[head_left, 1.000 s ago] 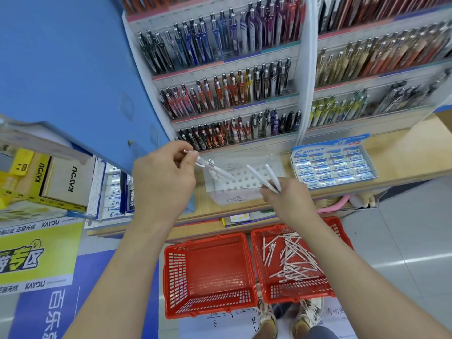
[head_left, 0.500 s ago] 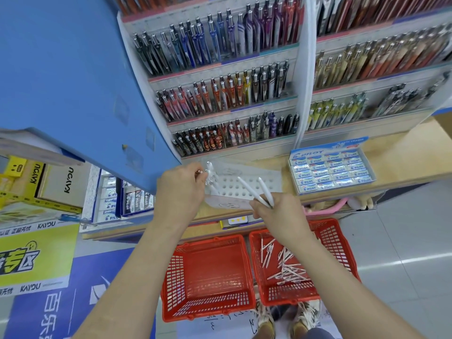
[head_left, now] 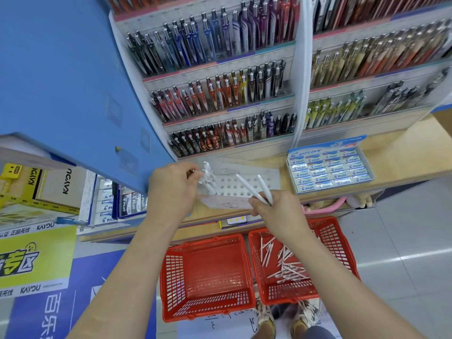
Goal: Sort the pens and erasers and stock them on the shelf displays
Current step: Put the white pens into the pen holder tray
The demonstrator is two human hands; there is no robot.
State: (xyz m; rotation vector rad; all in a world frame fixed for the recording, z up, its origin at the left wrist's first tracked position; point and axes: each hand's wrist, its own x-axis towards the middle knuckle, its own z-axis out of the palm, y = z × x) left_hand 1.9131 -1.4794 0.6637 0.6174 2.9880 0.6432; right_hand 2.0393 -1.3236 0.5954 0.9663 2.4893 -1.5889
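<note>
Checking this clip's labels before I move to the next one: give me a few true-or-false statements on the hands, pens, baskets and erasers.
1. The right hand holds two white pens. True.
2. Both red baskets hold pens. False: the left basket looks empty; only the right basket holds loose white pens.
3. The left hand is at the left end of the white holed stand, with white pens at its fingertips. True.
4. The Pilot eraser box lies in a basket. False: it sits on the wooden shelf ledge, to the right of the stand.
5. The stand's holes are all filled. False: most holes are empty.
</note>
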